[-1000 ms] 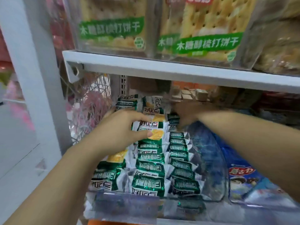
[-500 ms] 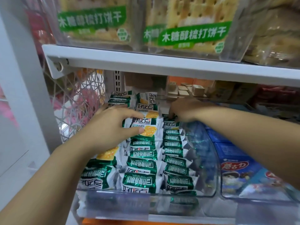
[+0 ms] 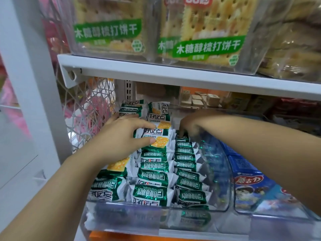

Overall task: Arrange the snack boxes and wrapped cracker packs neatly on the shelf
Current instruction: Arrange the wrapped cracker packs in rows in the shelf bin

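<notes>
- Reaching into the clear bin [image 3: 156, 219], the left hand [image 3: 121, 136] pinches a wrapped cracker pack [image 3: 156, 136] between thumb and forefinger, with the fingers curled round its left end.
- That pack lies toward the rear of the middle row, resting on the green-and-white packs beneath it.
- The right hand [image 3: 189, 125] is at the back of the right row of packs [image 3: 187, 167]. Its fingers are bent downward and the tips touch the rearmost pack; I cannot tell whether it grips one.
- The packs fill the bin in three rows, overlapping from front to back.
- A blue snack box [image 3: 251, 185] lies in the neighbouring clear bin, just to the right.
- Cracker boxes [image 3: 208, 35] with green labels sit on the upper shelf [image 3: 173, 73].
</notes>
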The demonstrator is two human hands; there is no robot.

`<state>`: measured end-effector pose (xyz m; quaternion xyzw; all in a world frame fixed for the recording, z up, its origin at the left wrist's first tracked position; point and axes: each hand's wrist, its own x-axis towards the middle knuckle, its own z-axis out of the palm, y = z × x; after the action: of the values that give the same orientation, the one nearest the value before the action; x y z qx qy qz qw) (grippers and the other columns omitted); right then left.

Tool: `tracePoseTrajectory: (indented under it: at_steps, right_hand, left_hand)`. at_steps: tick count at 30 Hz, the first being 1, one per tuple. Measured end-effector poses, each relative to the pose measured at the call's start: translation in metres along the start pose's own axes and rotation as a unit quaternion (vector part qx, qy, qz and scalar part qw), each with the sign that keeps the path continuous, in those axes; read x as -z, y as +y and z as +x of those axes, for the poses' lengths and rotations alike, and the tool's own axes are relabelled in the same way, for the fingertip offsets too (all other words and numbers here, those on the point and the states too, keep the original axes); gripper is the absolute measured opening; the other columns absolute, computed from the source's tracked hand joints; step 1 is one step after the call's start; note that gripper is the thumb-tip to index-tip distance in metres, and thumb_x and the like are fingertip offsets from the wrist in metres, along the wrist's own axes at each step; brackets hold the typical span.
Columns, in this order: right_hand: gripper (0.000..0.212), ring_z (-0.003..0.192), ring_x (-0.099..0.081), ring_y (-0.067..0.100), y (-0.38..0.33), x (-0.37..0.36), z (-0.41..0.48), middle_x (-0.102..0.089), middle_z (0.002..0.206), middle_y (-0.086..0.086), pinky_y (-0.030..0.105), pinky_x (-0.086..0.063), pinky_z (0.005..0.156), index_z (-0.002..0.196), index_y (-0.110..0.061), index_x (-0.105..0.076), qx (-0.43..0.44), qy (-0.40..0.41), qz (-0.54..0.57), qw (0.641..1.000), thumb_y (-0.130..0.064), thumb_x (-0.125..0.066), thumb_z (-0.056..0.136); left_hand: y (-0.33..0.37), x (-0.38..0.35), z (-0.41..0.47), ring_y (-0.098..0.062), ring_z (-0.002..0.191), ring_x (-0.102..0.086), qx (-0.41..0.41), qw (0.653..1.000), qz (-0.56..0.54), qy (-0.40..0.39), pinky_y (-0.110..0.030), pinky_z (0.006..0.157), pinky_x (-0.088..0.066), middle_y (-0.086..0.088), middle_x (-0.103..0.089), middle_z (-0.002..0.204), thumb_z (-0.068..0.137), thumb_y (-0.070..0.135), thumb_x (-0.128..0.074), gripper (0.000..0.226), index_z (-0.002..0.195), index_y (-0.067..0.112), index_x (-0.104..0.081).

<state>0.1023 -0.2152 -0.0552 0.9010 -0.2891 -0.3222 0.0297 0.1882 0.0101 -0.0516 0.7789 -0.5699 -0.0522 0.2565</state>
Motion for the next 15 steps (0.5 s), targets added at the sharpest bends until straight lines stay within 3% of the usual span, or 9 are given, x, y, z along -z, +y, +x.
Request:
tracePoseTrajectory:
  at_steps: [2, 5, 8, 10, 12, 15]
  right_hand:
    - [0.053, 0.112, -0.059, 0.027, 0.002, -0.001, -0.013, -0.049, 0.14, 0.009, 0.033, -0.049, 0.093, 0.137, -0.016, -0.049, 0.011, 0.038, 0.008, 0.999, 0.0, -0.058, 0.088]
    - [0.038, 0.116, -0.056, 0.017, 0.007, -0.007, -0.041, -0.055, 0.134, 0.001, 0.023, -0.042, 0.094, 0.131, -0.019, -0.055, 0.052, 0.186, 0.067, 0.979, -0.015, -0.055, 0.094]
    - [0.028, 0.103, -0.058, 0.009, 0.004, -0.016, -0.068, -0.062, 0.123, -0.003, 0.016, -0.041, 0.088, 0.121, -0.02, -0.062, 0.072, 0.295, 0.211, 0.929, -0.02, -0.058, 0.093]
    - [0.022, 0.087, -0.057, 0.001, -0.004, -0.022, -0.084, -0.066, 0.11, -0.007, 0.007, -0.042, 0.075, 0.112, -0.023, -0.065, 0.091, 0.345, 0.287, 0.889, -0.029, -0.061, 0.091]
    - [0.024, 0.081, -0.052, -0.009, -0.019, -0.024, -0.098, -0.062, 0.099, -0.014, 0.002, -0.041, 0.065, 0.109, -0.028, -0.062, 0.116, 0.348, 0.319, 0.874, -0.04, -0.06, 0.089]
    - [0.042, 0.081, -0.053, -0.006, -0.04, -0.023, -0.102, -0.057, 0.098, -0.015, 0.009, -0.042, 0.068, 0.119, -0.026, -0.059, 0.13, 0.314, 0.295, 0.893, -0.05, -0.061, 0.085]
  left_hand:
    - [0.0, 0.0, 0.001, -0.009, 0.137, -0.031, -0.004, 1.0, 0.011, -0.003, -0.045, 0.119, -0.012, 0.014, -0.043, 0.144, 0.085, 0.054, -0.056, 0.039, 0.123, 0.05, -0.051]
    - [-0.001, 0.0, 0.001, -0.009, 0.136, -0.033, -0.003, 1.0, 0.012, -0.002, -0.045, 0.119, -0.012, 0.015, -0.044, 0.142, 0.085, 0.054, -0.056, 0.04, 0.124, 0.049, -0.051]
    - [-0.002, 0.0, 0.001, -0.011, 0.134, -0.038, -0.004, 1.0, -0.001, 0.006, -0.047, 0.118, -0.017, 0.015, -0.047, 0.141, 0.085, 0.054, -0.057, 0.04, 0.123, 0.047, -0.054]
    - [-0.002, -0.001, 0.0, -0.011, 0.133, -0.04, -0.002, 1.0, -0.012, 0.01, -0.047, 0.116, -0.02, 0.015, -0.048, 0.14, 0.085, 0.053, -0.059, 0.039, 0.123, 0.045, -0.055]
    - [-0.001, -0.001, -0.001, -0.01, 0.131, -0.041, -0.001, 1.0, -0.008, 0.018, -0.046, 0.116, -0.021, 0.015, -0.049, 0.139, 0.085, 0.051, -0.06, 0.039, 0.123, 0.044, -0.056]
    - [0.002, 0.0, -0.002, -0.01, 0.13, -0.042, 0.001, 1.0, -0.003, 0.024, -0.045, 0.116, -0.021, 0.016, -0.05, 0.138, 0.084, 0.05, -0.062, 0.041, 0.124, 0.042, -0.056]
